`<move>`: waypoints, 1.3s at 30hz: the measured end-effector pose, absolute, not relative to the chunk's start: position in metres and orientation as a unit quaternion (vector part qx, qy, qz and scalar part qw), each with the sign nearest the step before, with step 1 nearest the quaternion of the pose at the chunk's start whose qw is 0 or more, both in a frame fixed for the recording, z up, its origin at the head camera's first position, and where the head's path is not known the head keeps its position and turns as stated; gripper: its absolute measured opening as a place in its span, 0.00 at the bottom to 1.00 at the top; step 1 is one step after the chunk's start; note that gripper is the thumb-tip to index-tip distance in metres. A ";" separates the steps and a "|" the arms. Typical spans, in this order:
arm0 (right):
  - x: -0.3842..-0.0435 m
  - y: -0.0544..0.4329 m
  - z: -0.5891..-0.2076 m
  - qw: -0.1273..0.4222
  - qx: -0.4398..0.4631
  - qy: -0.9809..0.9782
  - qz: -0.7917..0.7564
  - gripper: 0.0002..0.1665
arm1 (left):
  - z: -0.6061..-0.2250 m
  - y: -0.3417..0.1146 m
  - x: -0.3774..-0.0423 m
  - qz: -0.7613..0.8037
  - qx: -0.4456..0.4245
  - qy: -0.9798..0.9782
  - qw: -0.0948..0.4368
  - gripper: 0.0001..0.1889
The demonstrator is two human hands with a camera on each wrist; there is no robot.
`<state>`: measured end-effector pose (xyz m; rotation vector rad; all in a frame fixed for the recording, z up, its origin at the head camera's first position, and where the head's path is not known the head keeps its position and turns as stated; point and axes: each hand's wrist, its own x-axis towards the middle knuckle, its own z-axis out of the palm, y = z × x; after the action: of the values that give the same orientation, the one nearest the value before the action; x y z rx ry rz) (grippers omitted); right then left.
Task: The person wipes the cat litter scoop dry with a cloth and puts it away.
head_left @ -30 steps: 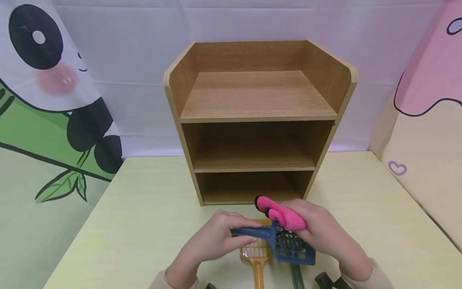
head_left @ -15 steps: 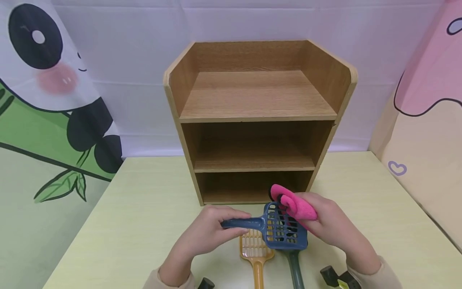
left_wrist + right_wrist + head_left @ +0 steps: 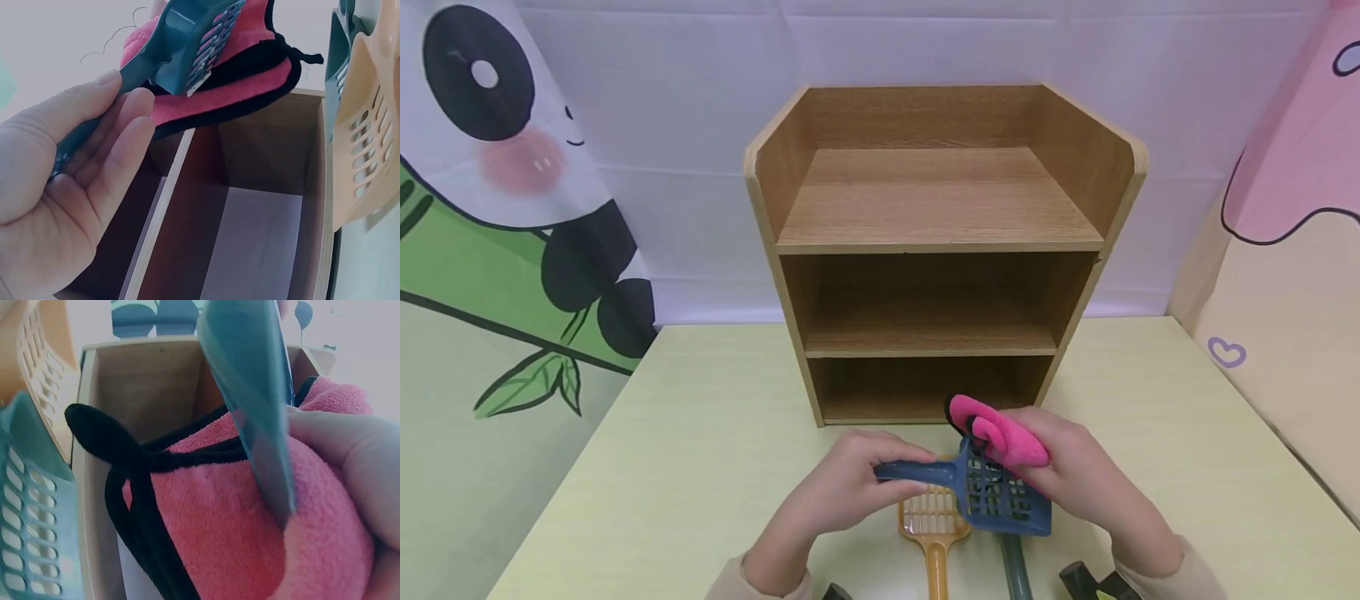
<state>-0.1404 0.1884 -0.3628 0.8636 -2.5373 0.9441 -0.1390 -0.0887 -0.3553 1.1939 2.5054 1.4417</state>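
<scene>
Our left hand (image 3: 853, 482) pinches blue scoop (image 3: 964, 485); right hand (image 3: 1069, 460) clamps pink cloth (image 3: 1006, 438) against it. Hard rubbing could dislodge scoop.

Cartoon-printed backdrop (image 3: 685, 142) around a table (image 3: 647, 467) suggests a staged set.

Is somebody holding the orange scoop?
No, the orange scoop lies on the table, while the left hand holds the blue scoop and the right hand the pink cloth.

Black-edged pink cloth (image 3: 1009, 438), blue scoop (image 3: 961, 478), orange scoop (image 3: 936, 543), wood-grained shelf (image 3: 937, 200)
</scene>
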 end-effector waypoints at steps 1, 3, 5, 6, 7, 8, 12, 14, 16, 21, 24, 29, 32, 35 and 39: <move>-0.140 0.186 -0.363 0.147 0.304 -0.882 0.328 0.23 | -0.356 -0.088 -0.139 0.461 0.388 0.798 0.006 0.13; -0.138 0.182 -0.364 0.148 0.315 -0.880 0.322 0.23 | -0.357 -0.086 -0.139 0.458 0.404 0.791 0.005 0.12; -0.137 0.179 -0.365 0.156 0.329 -0.879 0.306 0.22 | -0.359 -0.085 -0.139 0.451 0.419 0.788 0.006 0.12; -0.136 0.177 -0.365 0.160 0.336 -0.878 0.299 0.22 | -0.359 -0.084 -0.139 0.449 0.424 0.787 0.007 0.12; -0.136 0.176 -0.365 0.165 0.344 -0.877 0.294 0.21 | -0.360 -0.084 -0.139 0.446 0.427 0.786 0.008 0.12; -0.137 0.175 -0.366 0.168 0.349 -0.876 0.288 0.21 | -0.360 -0.084 -0.139 0.442 0.432 0.786 0.006 0.12; -0.138 0.175 -0.366 0.179 0.355 -0.875 0.277 0.23 | -0.359 -0.085 -0.140 0.436 0.433 0.789 0.002 0.12; -0.140 0.178 -0.365 0.181 0.345 -0.878 0.278 0.24 | -0.357 -0.086 -0.141 0.438 0.421 0.794 0.002 0.13; -0.141 0.182 -0.365 0.179 0.332 -0.882 0.281 0.25 | -0.355 -0.088 -0.141 0.441 0.406 0.801 0.004 0.13; -0.145 0.191 -0.363 0.193 0.300 -0.888 0.290 0.25 | -0.350 -0.094 -0.141 0.447 0.370 0.815 -0.007 0.14; -0.147 0.195 -0.363 0.213 0.284 -0.881 0.313 0.25 | -0.349 -0.097 -0.141 0.451 0.359 0.817 -0.019 0.14; -0.146 0.194 -0.364 0.222 0.209 -0.870 0.388 0.20 | -0.349 -0.097 -0.140 0.459 0.359 0.811 -0.051 0.15; -0.143 0.190 -0.362 0.189 0.124 -0.866 0.446 0.19 | -0.350 -0.096 -0.141 0.462 0.371 0.801 -0.089 0.14; -0.141 0.186 -0.359 0.154 0.043 -0.852 0.498 0.23 | -0.352 -0.094 -0.142 0.462 0.381 0.791 -0.126 0.14; -0.139 0.184 -0.353 0.125 -0.015 -0.828 0.546 0.25 | -0.353 -0.094 -0.142 0.464 0.383 0.784 -0.150 0.14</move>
<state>-0.1386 0.1841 -0.3526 -0.0447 -2.4119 1.5917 -0.1421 -0.0938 -0.3535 1.3342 2.7310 1.6155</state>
